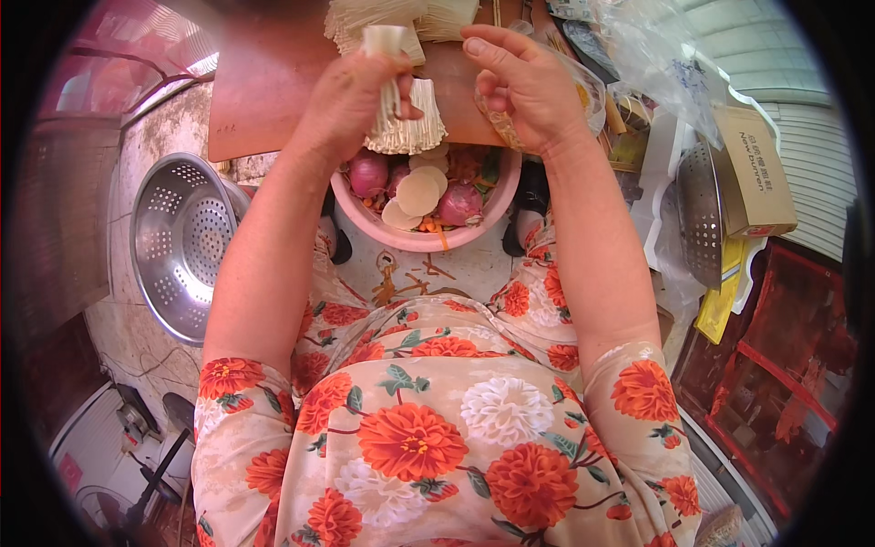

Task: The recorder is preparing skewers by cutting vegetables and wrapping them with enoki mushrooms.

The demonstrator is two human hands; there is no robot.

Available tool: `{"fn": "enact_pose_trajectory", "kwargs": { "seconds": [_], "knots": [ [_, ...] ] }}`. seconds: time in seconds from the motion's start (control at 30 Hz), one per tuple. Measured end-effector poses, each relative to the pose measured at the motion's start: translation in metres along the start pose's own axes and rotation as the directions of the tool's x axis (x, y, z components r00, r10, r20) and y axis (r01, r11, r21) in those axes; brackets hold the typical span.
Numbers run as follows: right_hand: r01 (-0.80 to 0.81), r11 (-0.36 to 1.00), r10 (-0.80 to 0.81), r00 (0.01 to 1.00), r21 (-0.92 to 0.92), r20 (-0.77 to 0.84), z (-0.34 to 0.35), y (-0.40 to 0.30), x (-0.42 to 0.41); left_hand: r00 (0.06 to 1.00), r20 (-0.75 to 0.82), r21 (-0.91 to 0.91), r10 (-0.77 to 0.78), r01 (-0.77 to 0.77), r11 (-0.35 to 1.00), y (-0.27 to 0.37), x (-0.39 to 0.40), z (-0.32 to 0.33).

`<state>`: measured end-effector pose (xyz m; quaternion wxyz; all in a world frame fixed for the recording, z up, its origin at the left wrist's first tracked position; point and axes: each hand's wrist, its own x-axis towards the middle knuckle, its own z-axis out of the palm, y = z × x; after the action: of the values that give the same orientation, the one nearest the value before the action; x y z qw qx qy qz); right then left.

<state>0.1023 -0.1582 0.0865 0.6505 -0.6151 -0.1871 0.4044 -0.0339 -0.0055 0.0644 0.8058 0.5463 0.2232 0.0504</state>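
My left hand (362, 96) grips a small bundle of thin white strands (384, 41), which look like enoki mushrooms; its upper end is slightly blurred. Just behind that hand, a fanned clump of similar strands (417, 123) lies at the near edge of a reddish-brown table (266, 96). My right hand (530, 85) is raised over the table's right side, fingers apart and nothing visible in them. Larger pale bundles (372, 20) sit farther back. Below the table edge stands a pink basin (410, 239) with red onions (459, 205), pale round slices (418, 193) and orange scraps.
A steel colander (195, 239) stands on the floor at left. To the right are another perforated metal bowl (701, 212), a cardboard box (759, 171) and clear plastic bags (663, 61). Brown peel-like scraps (386, 277) lie on the floor between my feet.
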Motion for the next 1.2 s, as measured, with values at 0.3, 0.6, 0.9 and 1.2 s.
{"fn": "enact_pose_trajectory", "kwargs": {
  "seconds": [0.3, 0.6, 0.9, 1.2],
  "knots": [
    [-0.237, 0.559, 0.183, 0.97, -0.794, -0.161, 0.0, 0.082, 0.039, 0.978, -0.208, 0.268, 0.013, 0.044, 0.962, -0.011, 0.013, -0.018],
    [-0.199, 0.286, 0.247, 0.96, -0.937, -0.128, 0.007, 0.107, 0.048, 0.99, -0.08, 0.529, -0.113, 0.138, 0.837, -0.056, 0.034, -0.012],
    [-0.059, 0.201, 0.171, 0.985, -0.978, -0.025, -0.001, 0.084, 0.056, 0.984, -0.109, 0.517, -0.141, 0.178, 0.837, -0.058, 0.037, -0.002],
    [-0.22, 0.805, 0.227, 0.972, -0.551, -0.056, -0.029, 0.041, 0.039, 0.934, -0.251, 0.082, -0.256, 0.284, 0.955, -0.046, 0.038, 0.004]
  ]
}}
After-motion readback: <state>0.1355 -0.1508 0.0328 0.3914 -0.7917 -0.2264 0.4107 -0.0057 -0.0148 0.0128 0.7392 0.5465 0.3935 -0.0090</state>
